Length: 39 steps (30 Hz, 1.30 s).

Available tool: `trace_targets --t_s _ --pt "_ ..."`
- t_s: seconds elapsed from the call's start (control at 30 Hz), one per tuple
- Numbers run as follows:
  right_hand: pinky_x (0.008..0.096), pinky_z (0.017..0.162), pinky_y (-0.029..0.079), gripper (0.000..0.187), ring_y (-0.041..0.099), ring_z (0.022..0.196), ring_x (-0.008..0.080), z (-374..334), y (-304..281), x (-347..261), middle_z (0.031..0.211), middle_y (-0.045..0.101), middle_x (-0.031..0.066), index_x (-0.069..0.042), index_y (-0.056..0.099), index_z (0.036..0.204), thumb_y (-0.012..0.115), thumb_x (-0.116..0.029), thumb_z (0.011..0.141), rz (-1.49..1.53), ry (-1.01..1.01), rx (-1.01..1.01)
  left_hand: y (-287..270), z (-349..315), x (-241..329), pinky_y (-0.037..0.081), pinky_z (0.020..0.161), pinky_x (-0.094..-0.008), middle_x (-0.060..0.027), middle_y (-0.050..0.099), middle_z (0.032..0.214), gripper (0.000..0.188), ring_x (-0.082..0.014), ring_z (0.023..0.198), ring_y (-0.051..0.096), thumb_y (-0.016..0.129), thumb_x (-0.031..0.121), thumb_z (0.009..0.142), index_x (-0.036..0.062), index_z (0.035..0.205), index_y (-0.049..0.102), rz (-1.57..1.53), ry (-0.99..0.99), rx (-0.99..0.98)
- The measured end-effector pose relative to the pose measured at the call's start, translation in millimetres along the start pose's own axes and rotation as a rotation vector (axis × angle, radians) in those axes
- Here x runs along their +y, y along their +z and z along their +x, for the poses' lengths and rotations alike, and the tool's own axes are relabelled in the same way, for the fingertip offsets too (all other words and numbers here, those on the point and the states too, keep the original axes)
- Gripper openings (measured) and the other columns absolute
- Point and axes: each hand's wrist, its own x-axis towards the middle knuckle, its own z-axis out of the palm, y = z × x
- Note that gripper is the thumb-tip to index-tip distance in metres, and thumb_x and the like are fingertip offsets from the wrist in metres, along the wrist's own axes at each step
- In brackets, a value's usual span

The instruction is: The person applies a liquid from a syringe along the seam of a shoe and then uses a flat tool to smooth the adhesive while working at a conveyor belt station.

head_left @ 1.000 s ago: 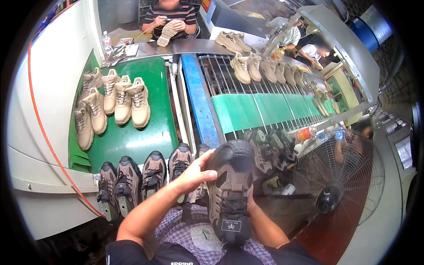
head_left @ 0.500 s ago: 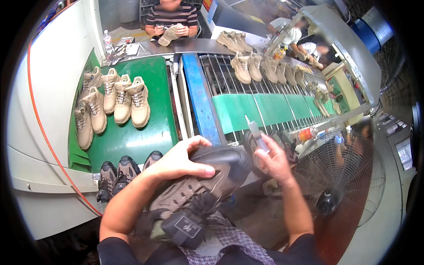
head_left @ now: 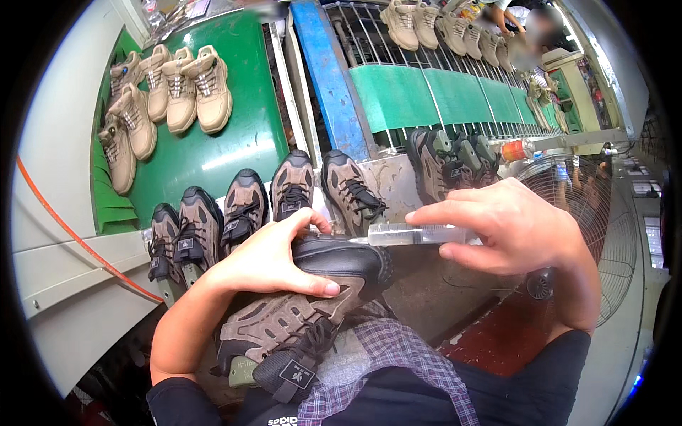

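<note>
My left hand (head_left: pixel 280 259) is closed around the front of a brown and black shoe (head_left: pixel 288 319), thumb on the upper, fingers along the sole edge. The shoe is tilted in front of me with its toe to the right; a green insert shows at its heel end. In my right hand (head_left: pixel 504 227) is a clear plastic syringe (head_left: pixel 415 235), gripped between thumb and fingers and pointing left. Its tip lies at the sole edge near the toe; whether it touches is hard to tell.
Several matching brown shoes (head_left: pixel 245 202) line the edge beyond my hands. Beige shoes (head_left: pixel 206 92) stand on the green belt (head_left: pixel 249 142) and on the wire rack conveyor (head_left: pixel 412 92). A blue metal beam (head_left: pixel 323 78) separates them. A fan (head_left: pixel 597 213) stands at right; another person works at the far right.
My right hand has brought the syringe from upright beside the shoe down to level at its toe edge. The view has tilted downward, showing more of the brown shoes.
</note>
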Motion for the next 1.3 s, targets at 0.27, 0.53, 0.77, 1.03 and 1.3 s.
trace_targets --t_s 0.27,0.53,0.77,1.03,1.3 --pt "0.0417 0.06 0.055 0.042 0.069 0.075 0.0312 13 -4 -18 0.086 0.065 0.0092 -0.011 0.062 0.129 0.068 -0.021 0.088 -0.108 -0.044 -0.079 -1 -10 17 0.05 0.081 -0.0379 -0.0153 0.068 0.092 0.082 -0.0266 0.087 0.067 0.092 0.044 0.064 0.0081 0.125 0.052 0.044 0.015 0.003" --pt "0.0395 0.055 0.053 0.044 0.067 0.067 0.0286 14 -4 -22 0.081 0.063 0.0076 -0.012 0.064 0.127 0.069 -0.018 0.083 -0.221 -0.07 -0.067 0 -10 14 0.05 0.082 -0.0387 -0.0148 0.066 0.091 0.083 -0.0277 0.087 0.066 0.092 0.045 0.063 0.0086 0.126 0.051 0.063 0.046 0.002" --pt "0.0351 0.05 0.051 0.047 0.065 0.061 0.0225 2 -7 -19 0.075 0.061 0.0024 -0.016 0.067 0.127 0.073 -0.018 0.08 -0.27 -0.043 -0.076 2 -6 14 0.049 0.082 -0.0351 -0.012 0.067 0.092 0.085 -0.0223 0.088 0.065 0.095 0.039 0.061 0.0079 0.127 0.051 0.078 0.023 -0.01" --pt "0.0354 0.05 0.051 0.045 0.065 0.06 0.0226 -8 -9 -21 0.075 0.062 0.0028 -0.015 0.068 0.124 0.073 -0.016 0.079 -0.286 0.002 -0.088 2 -4 16 0.05 0.083 -0.0384 -0.0156 0.067 0.093 0.087 -0.0278 0.088 0.066 0.092 0.044 0.062 0.0074 0.128 0.05 0.056 0.021 -0.023" --pt "0.0348 0.048 0.05 0.049 0.063 0.058 0.0215 -9 -11 -26 0.074 0.058 0.002 -0.016 0.067 0.126 0.073 -0.014 0.078 -0.311 -0.016 -0.045 2 -3 16 0.051 0.083 -0.0385 -0.0169 0.069 0.094 0.086 -0.0286 0.088 0.069 0.093 0.043 0.062 0.0067 0.128 0.05 0.037 0.044 -0.013"
